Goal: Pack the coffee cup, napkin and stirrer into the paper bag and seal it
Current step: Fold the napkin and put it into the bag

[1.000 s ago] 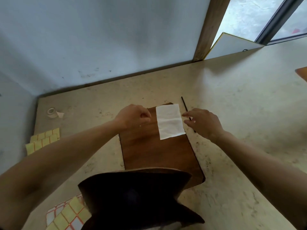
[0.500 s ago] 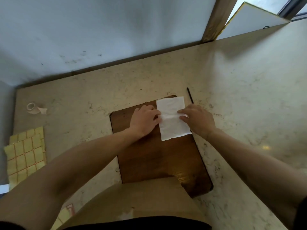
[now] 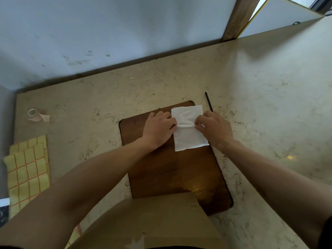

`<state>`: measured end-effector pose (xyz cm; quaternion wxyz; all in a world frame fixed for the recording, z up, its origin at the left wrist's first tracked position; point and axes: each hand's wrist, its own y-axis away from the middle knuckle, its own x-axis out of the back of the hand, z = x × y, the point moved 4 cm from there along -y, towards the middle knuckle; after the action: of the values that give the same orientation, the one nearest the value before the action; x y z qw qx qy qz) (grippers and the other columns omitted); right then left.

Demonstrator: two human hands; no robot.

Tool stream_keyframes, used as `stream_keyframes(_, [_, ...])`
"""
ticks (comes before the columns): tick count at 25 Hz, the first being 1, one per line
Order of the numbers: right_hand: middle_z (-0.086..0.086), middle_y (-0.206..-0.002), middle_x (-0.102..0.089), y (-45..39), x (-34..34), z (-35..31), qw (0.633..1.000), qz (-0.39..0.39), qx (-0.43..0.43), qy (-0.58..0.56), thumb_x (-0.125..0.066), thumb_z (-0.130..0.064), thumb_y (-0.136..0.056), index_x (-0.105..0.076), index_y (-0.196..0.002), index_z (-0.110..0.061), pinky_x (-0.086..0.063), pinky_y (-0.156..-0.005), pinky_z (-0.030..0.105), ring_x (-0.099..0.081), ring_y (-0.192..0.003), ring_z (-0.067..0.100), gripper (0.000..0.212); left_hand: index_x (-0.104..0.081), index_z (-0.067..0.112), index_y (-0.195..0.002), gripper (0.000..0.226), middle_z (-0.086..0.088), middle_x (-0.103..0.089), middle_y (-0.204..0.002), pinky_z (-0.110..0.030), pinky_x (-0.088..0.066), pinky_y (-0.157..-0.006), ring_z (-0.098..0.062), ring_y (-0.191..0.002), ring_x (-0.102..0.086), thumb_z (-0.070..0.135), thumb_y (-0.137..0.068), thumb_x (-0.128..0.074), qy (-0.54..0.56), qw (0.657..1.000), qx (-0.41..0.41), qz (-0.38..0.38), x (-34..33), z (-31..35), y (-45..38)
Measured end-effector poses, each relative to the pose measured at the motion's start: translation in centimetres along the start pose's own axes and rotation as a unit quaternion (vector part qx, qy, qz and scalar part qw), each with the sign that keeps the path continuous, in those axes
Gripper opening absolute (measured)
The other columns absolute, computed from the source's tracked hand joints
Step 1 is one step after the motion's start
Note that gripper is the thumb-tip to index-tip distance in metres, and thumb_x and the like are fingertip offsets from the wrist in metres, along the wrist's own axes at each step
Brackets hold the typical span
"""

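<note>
A white napkin (image 3: 187, 137) lies on the far part of a brown wooden board (image 3: 172, 169). My left hand (image 3: 159, 128) pinches its left edge and my right hand (image 3: 214, 128) pinches its right edge, raising a small crease across the middle. A thin black stirrer (image 3: 208, 101) lies on the counter just past my right hand, its near end hidden by the hand. The brown paper bag (image 3: 161, 221) stands at the bottom of the view, close to me. No coffee cup is in view.
On the beige stone counter (image 3: 269, 105), a roll of tape (image 3: 34, 115) lies at the far left and sheets of yellow stickers (image 3: 27, 168) sit at the left edge. A grey wall (image 3: 107, 33) and a wooden post (image 3: 237, 17) close off the back.
Both hands have closed in on the napkin from its sides and now pinch it, creasing its middle. The view has tilted down and the bag's opening has dropped out of sight.
</note>
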<state>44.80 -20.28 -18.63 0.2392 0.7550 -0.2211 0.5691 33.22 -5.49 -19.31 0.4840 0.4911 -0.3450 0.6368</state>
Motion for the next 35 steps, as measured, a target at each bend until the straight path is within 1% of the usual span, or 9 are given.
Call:
stream_keyframes(5, [-0.005,-0.105,-0.062,0.8,1.0,-0.2,0.999,0.011,-0.008,-0.047,-0.056,-0.034,-0.091,-0.064,-0.097,-0.026,-0.048,-0.072,0.028,-0.054,-0.096,0.014,0.013,-0.067,0.021,-0.096,0.015,0.001,-0.062,-0.1,-0.036,-0.044,-0.081,-0.017,-0.089,-0.056,0.026,-0.094,-0.053,0.042,0.999,-0.017,0.009,1.6,0.1,0.5])
stream_keyframes(9, [-0.005,-0.102,-0.066,2.1,3.8,-1.6,0.992,0.02,-0.008,-0.122,-0.054,-0.033,-0.091,-0.059,-0.1,-0.022,-0.04,-0.067,0.025,-0.055,-0.085,0.012,0.015,-0.063,0.019,-0.098,0.011,0.002,-0.065,-0.098,-0.031,-0.053,-0.069,-0.012,-0.079,-0.058,0.024,-0.093,-0.054,0.076,0.996,-0.04,0.019,5.0,0.9,2.1])
stream_keyframes(12, [0.001,-0.098,-0.066,3.2,6.5,-3.1,0.98,0.002,-0.006,-0.198,-0.056,-0.028,-0.089,-0.054,-0.102,-0.019,-0.047,-0.065,0.027,-0.061,-0.081,0.019,0.016,-0.059,0.022,-0.099,0.009,0.006,-0.064,-0.089,-0.022,-0.05,-0.063,-0.009,-0.073,-0.058,0.025,-0.095,-0.052,0.121,0.992,-0.015,0.034,8.1,1.4,3.7])
stream_keyframes(16, [-0.009,-0.095,-0.059,5.2,11.2,-6.1,0.961,-0.025,0.032,-0.272,-0.065,-0.023,-0.086,-0.06,-0.108,-0.018,-0.05,-0.075,0.022,-0.058,-0.087,0.012,0.023,-0.057,0.016,-0.103,0.008,0.005,-0.059,-0.09,-0.012,-0.045,-0.066,-0.011,-0.077,-0.059,0.019,-0.096,-0.054,0.197,0.978,-0.005,0.065,12.8,2.2,6.4])
stream_keyframes(19, [-0.004,-0.092,-0.066,7.0,14.3,-8.3,0.961,-0.032,0.055,-0.268,-0.065,-0.027,-0.087,-0.068,-0.104,-0.014,-0.055,-0.075,0.024,-0.063,-0.083,0.013,0.021,-0.056,0.019,-0.1,0.005,0.006,-0.06,-0.092,-0.013,-0.046,-0.067,-0.01,-0.082,-0.06,0.017,-0.096,-0.053,0.248,0.965,0.028,0.084,16.0,2.7,8.9])
stream_keyframes(23, [0.002,-0.087,-0.066,9.7,17.6,-10.7,0.909,-0.046,0.031,-0.413,-0.068,-0.025,-0.086,-0.067,-0.096,-0.01,-0.055,-0.067,0.021,-0.065,-0.077,0.014,0.018,-0.059,0.016,-0.101,0.007,-0.001,-0.065,-0.096,-0.029,-0.058,-0.075,-0.017,-0.089,-0.064,0.018,-0.096,-0.054,0.404,0.9,0.117,0.109,19.7,3.4,12.5])
stream_keyframes(26, [0.006,-0.09,-0.066,11.8,19.5,-12.8,0.868,-0.042,0.034,-0.493,-0.066,-0.027,-0.087,-0.063,-0.098,-0.01,-0.055,-0.062,0.024,-0.066,-0.079,0.018,0.02,-0.06,0.015,-0.102,0.008,-0.003,-0.065,-0.098,-0.027,-0.058,-0.073,-0.019,-0.09,-0.065,0.016,-0.096,-0.054,0.478,0.856,0.142,0.135,22.0,4.7,14.8])
stream_keyframes(32, [0.007,-0.103,-0.066,14.2,21.2,-14.7,0.799,-0.048,0.004,-0.599,-0.064,-0.029,-0.088,-0.063,-0.107,-0.018,-0.058,-0.079,0.041,-0.066,-0.091,0.022,0.022,-0.057,0.024,-0.101,0.017,0.004,-0.066,-0.099,-0.027,-0.052,-0.078,-0.013,-0.092,-0.063,0.011,-0.091,-0.06,0.434,0.856,0.135,0.244,25.2,5.3,18.4])
stream_keyframes(35, [0.005,-0.102,-0.064,14.7,22.0,-15.2,0.782,-0.05,0.01,-0.622,-0.063,-0.027,-0.089,-0.062,-0.104,-0.02,-0.058,-0.076,0.037,-0.064,-0.093,0.022,0.017,-0.062,0.017,-0.096,0.007,0.0,-0.069,-0.09,-0.031,-0.053,-0.076,-0.017,-0.083,-0.064,0.021,-0.094,-0.057,0.431,0.862,0.173,0.205,25.4,5.3,19.8])
